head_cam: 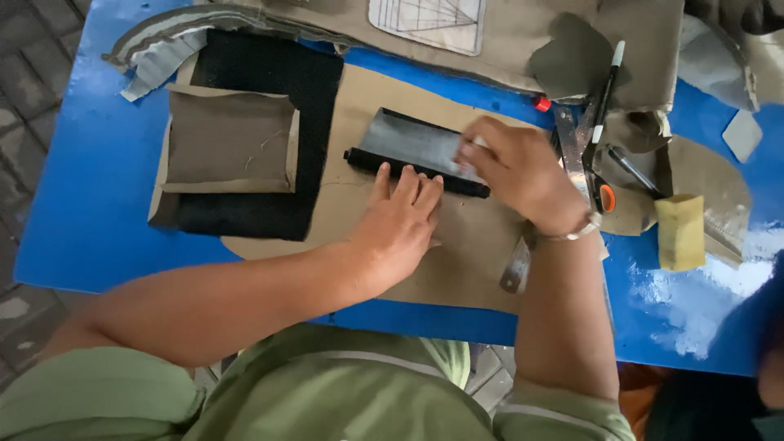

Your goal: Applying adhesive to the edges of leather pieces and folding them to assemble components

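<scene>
A dark grey strip of material with a black edge (408, 143) lies on a large tan sheet (469, 245) on the blue table (90, 196). My left hand (400, 224) lies flat, fingers spread, pressing just below the strip's black edge. My right hand (514, 167) rests on the strip's right end, fingertips curled and pressing something small and pale that I cannot make out.
A black fabric rectangle (269, 73) with a folded brown piece (229, 139) lies left. Right of my hands are a metal ruler (572, 143), a black-and-white marker (606, 90), a cutter with an orange button (606, 196), a yellow sponge block (679, 233) and brown fabric offcuts (572, 49). A metal tool (514, 265) lies under my right wrist.
</scene>
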